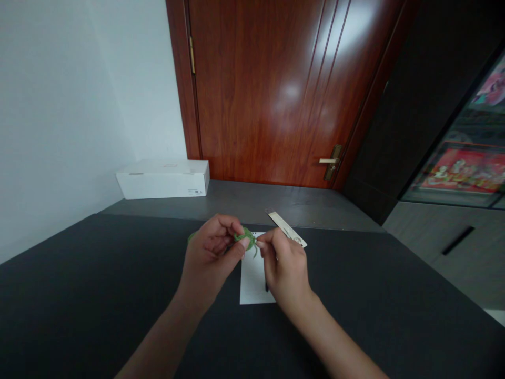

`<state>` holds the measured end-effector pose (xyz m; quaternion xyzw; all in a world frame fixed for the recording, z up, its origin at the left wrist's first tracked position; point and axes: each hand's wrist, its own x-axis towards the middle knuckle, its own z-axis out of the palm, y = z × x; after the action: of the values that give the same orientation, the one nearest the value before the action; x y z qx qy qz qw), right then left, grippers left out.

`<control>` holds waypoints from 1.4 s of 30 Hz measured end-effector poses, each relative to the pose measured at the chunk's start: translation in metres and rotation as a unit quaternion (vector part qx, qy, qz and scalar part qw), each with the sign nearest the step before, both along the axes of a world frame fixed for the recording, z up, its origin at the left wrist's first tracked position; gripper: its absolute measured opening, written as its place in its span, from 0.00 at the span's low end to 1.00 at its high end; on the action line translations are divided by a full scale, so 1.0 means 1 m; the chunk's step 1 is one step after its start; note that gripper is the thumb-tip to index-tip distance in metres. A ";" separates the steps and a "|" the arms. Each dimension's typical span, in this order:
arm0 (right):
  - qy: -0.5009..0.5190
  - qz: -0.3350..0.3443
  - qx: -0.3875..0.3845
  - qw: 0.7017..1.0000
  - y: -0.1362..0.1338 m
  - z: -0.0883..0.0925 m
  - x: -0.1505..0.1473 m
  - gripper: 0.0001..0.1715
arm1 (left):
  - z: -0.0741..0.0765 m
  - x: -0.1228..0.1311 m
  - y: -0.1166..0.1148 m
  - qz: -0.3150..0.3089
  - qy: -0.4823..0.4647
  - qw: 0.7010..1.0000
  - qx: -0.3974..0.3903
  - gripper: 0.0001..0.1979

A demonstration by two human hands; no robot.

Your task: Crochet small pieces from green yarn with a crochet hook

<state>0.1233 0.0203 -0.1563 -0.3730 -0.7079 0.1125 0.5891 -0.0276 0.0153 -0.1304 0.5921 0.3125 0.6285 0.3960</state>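
- Over the top edge of the white paper (252, 287), the green yarn bundle (245, 238) is held up between both hands.
- Left hand (209, 255): thumb and fingers pinch it.
- Right hand (288, 260): fingertips together at its right side — gripping what, I cannot tell.
- Bundle roundish, no clear long axis — loose tail (255, 252) points down.

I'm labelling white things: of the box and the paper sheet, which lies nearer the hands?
The paper sheet, flat on the dark tabletop, partly hidden by the right hand; the box stands farther back.
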 end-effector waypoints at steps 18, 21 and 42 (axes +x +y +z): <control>0.038 0.043 -0.074 0.996 -0.004 0.004 -0.004 0.09 | 0.003 -0.001 -0.001 0.004 0.002 1.000 0.000 0.08; 0.148 0.166 -0.218 0.950 0.000 0.005 -0.009 0.12 | 0.003 -0.001 -0.001 0.022 0.013 1.000 0.002 0.08; 0.166 0.157 -0.192 0.954 0.003 0.000 -0.013 0.11 | 0.004 -0.005 -0.001 0.067 0.099 0.989 0.084 0.08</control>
<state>0.1106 0.0229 -0.1563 -0.3398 -0.6148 0.3977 0.5902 -0.0324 0.0144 -0.1268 0.6603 0.3353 0.6158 0.2690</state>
